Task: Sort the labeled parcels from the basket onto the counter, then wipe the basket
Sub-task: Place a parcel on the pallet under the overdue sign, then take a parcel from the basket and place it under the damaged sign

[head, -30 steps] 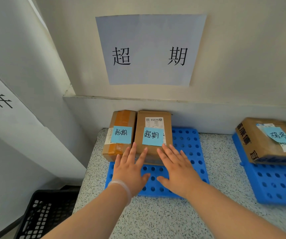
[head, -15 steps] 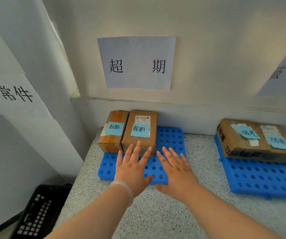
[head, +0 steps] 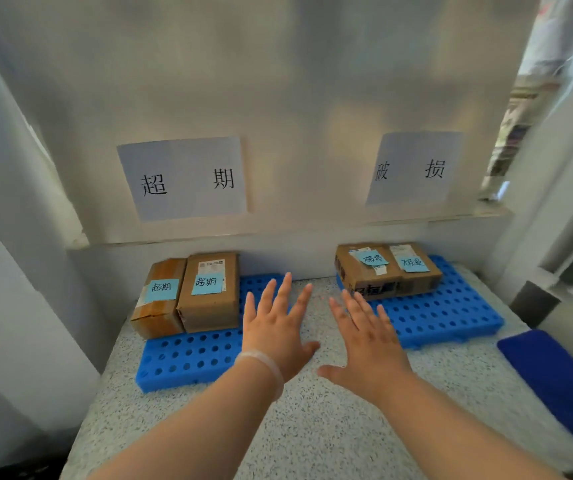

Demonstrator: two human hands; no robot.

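Two brown parcels with blue sticky notes, a narrow one (head: pixel 158 299) and a wider one (head: pixel 210 292), lie side by side on the left blue perforated mat (head: pixel 188 358). Two more noted parcels, one (head: pixel 364 271) beside the other (head: pixel 416 268), lie on the right blue mat (head: pixel 451 313). My left hand (head: pixel 278 334) and my right hand (head: pixel 368 341) hover above the speckled counter (head: pixel 312 438) between the mats, fingers spread and straight, holding nothing. A dark corner at the bottom left may be the basket; I cannot tell.
A dark blue cloth (head: pixel 562 379) lies on the counter at the right edge. Paper signs hang on the back wall, one (head: pixel 183 178) above the left mat and one (head: pixel 413 168) above the right mat. A white wall closes off the left side.
Both hands have drawn back from the wider left parcel and shifted right, into the gap between the mats. The view has swung right and up, revealing the second sign and the cloth.
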